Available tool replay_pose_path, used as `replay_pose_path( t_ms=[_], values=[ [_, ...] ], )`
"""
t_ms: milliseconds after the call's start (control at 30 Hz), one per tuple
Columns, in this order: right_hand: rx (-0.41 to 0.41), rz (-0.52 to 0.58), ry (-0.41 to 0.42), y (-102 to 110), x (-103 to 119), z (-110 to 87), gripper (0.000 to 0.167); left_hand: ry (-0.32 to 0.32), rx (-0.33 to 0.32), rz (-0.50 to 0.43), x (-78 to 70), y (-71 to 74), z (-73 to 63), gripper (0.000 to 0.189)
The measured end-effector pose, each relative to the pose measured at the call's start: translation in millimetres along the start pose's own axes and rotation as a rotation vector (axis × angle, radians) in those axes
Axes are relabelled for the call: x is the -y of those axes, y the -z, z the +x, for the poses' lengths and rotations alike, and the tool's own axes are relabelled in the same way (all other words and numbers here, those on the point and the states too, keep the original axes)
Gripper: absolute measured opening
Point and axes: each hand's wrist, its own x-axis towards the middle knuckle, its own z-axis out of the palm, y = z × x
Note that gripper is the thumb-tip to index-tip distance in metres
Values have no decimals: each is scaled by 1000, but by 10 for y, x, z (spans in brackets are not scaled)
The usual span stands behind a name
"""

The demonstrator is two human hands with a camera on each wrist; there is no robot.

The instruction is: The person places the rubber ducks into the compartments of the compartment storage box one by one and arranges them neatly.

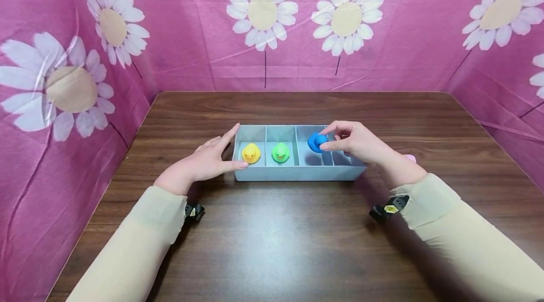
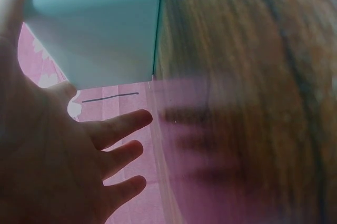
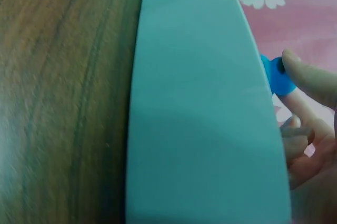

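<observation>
The right hand (image 1: 357, 143) pinches a blue duck (image 1: 315, 143) over the third compartment (image 1: 311, 160) from the left of a divided tray (image 1: 297, 174) on a bench (image 1: 263, 240), while the left hand (image 1: 209, 156), fingers extended, touches the tray's left end, a yellow duck (image 1: 251, 153) and green duck (image 1: 281, 152) occupying the first two compartments.

- A yellow duck (image 1: 251, 153) is showing an orange beak.
- A green duck (image 1: 280, 152) is sporting an orange beak, too.
- A blue duck (image 1: 315, 143) is displaying one vivid shade.
- A tray (image 1: 297, 174) is appearing pale grey-blue from the head view, reading as teal in both wrist views.
- A desk (image 1: 263, 236) is presenting dark brown, streaked wood grain.
- A pink backdrop (image 1: 178, 19) is bearing daisies (image 1: 262, 12) with white petals, beige centres and dark stems.
- Sleeves (image 1: 131, 245) are showing plain cream above black wrist devices (image 1: 194, 212).
- A small, mostly hidden object (image 1: 410, 157) is showing pale pink.
</observation>
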Motion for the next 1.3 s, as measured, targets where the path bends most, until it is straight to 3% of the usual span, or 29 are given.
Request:
replay_pose_path(
  t_ms=[400,933,1300],
  values=[
    [-97,-124,-63,-204,-9,79,36,1,-3,4,6,-4,3,105],
    [-53,-218,-221,-255,-18,129,41,4,2,0,-19,15,-14,105],
    [-75,-298,-226,-314,1,171,37,12,1,-2,14,-1,6,104]
  ],
)
